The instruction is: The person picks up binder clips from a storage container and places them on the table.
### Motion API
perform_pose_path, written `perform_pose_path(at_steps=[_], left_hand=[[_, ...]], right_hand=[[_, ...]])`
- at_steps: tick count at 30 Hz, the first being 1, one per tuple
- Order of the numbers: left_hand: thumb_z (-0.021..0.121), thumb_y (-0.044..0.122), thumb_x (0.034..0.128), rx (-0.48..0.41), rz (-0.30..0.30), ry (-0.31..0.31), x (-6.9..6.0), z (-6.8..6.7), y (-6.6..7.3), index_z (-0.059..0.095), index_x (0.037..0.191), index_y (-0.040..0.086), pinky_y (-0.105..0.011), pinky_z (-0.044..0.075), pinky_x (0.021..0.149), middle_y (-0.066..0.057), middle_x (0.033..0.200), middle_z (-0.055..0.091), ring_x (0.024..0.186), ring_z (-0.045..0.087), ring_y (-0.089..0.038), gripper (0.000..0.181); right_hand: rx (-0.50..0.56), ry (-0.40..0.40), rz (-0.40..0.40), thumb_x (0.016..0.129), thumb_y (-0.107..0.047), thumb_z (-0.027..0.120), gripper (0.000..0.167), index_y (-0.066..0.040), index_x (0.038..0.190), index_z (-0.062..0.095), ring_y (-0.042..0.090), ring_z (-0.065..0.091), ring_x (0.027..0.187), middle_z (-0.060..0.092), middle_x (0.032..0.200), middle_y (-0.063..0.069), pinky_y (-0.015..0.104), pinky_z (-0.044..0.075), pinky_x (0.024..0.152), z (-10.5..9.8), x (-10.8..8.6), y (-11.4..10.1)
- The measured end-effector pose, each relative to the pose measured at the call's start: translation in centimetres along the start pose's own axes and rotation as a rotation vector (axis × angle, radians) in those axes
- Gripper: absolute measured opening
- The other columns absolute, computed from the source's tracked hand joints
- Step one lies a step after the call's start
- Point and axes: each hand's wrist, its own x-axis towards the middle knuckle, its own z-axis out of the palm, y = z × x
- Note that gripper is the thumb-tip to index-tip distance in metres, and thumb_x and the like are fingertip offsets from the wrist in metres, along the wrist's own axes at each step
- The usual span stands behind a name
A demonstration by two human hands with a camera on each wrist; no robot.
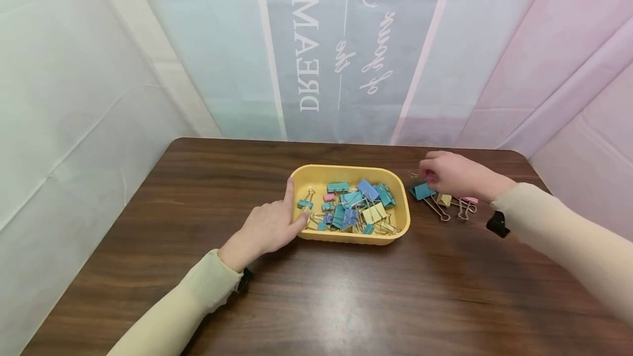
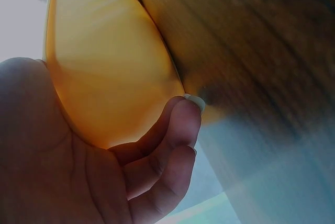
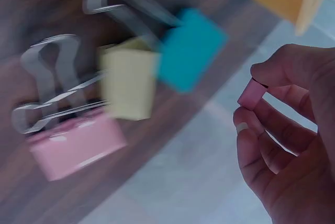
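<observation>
A yellow plastic bin (image 1: 353, 239) holds a pile of binder clips (image 1: 353, 200) in teal, blue, yellow and pink. My left hand (image 1: 267, 227) grips its left end, the thumb over the rim. In the left wrist view, the fingers curl against the outside wall (image 2: 110, 62). To the right of the bin, my right hand (image 1: 452, 173) is raised above the table. Between thumb and fingers it pinches a small pink binder clip (image 3: 253, 93). Below that hand lie a teal binder clip (image 3: 191, 48), a yellow binder clip (image 3: 128, 82) and a larger pink binder clip (image 3: 78, 143).
The dark wooden table (image 1: 207, 180) ends at a printed cloth backdrop (image 1: 356, 48). Pale cloth walls (image 1: 74, 98) hang on both sides. Loose clips lie close to the bin's right end.
</observation>
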Motion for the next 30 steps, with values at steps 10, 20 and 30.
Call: perform_pose_path(at_steps=[10,20,30], left_hand=[[0.039,0.058,0.0988,0.004,0.01,0.004,-0.1,0.2,0.1,0.0,0.158,-0.002,-0.037,0.041,0.05,-0.001,0.06,0.053,0.054,0.053,-0.019,0.092],[0.039,0.057,0.0989,0.009,0.009,0.007,0.2,0.0,0.1,0.001,0.158,-0.001,-0.036,0.04,0.049,-0.002,0.06,0.053,0.054,0.053,-0.02,0.091],[0.039,0.057,0.0988,-0.003,-0.001,-0.004,0.0,0.1,0.1,0.0,0.158,0.0,-0.037,0.04,0.05,-0.002,0.06,0.053,0.055,0.053,-0.02,0.091]], right_hand=[[0.002,-0.037,0.089,0.08,0.0,0.072,0.017,-0.014,0.082,0.062,0.013,0.044,0.069,0.048,0.081,-0.002,0.034,0.042,0.062,1.6,-3.0,2.6],[0.017,-0.025,0.084,0.082,-0.002,0.072,0.017,-0.016,0.08,0.062,0.012,0.045,0.07,0.05,0.08,-0.003,0.034,0.043,0.062,2.1,-3.1,2.9],[0.053,-0.07,0.117,0.081,-0.002,0.07,0.017,-0.017,0.08,0.062,0.013,0.048,0.071,0.051,0.081,-0.002,0.035,0.043,0.063,2.3,-2.8,2.9]])
